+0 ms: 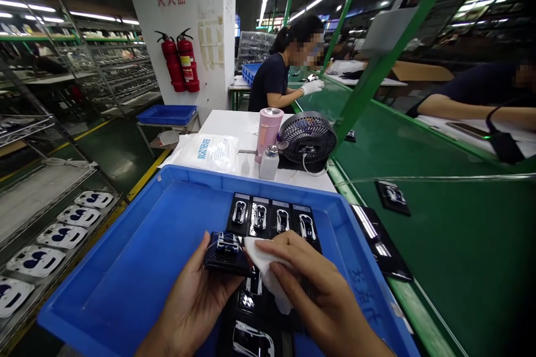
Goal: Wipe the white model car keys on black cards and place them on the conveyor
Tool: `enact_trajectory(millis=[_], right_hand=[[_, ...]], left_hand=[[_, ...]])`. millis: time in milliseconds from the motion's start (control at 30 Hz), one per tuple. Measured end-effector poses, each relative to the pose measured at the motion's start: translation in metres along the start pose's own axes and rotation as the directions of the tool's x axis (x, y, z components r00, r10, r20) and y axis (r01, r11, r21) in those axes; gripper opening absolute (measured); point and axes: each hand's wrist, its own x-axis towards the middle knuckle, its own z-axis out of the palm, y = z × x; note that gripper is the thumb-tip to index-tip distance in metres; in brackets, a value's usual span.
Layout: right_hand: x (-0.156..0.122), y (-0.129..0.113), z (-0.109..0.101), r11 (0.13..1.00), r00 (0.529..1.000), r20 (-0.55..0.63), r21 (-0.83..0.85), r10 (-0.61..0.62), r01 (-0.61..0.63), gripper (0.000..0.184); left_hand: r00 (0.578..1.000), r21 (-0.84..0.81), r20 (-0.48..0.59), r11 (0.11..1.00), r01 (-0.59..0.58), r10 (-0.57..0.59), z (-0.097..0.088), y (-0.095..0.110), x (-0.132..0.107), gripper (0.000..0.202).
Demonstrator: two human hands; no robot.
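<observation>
I'm cradling a black car-shaped piece point(226, 254) in my left hand point(196, 290), fingers curled snugly under it, and pinching a white wipe point(268, 273) against it with my right hand point(312, 284). I'm working just above the near end of the blue tray point(188, 178), keeping my wrists angled inward and the pressure light and steady.

factory workshop: green assembly line point(439, 245), wire shelving racks point(109, 61), gloved worker point(272, 72) at bench
</observation>
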Motion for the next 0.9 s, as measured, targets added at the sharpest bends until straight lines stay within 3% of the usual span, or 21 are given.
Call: enact_trajectory(millis=[567, 900], right_hand=[[0.001, -0.013, 0.007, 0.993, 0.979, 0.181, -0.043, -0.097, 0.107, 0.044], [-0.002, -0.01, 0.01, 1.0, 0.989, 0.145, -0.03, 0.002, 0.002, 0.034]], left_hand=[[0.993, -0.115, 0.069, 0.988, 0.104, -0.097, -0.002, -0.001, -0.002, 0.024], [0.999, -0.034, 0.029, 0.999, 0.025, -0.024, -0.005, -0.002, -0.001, 0.024]])
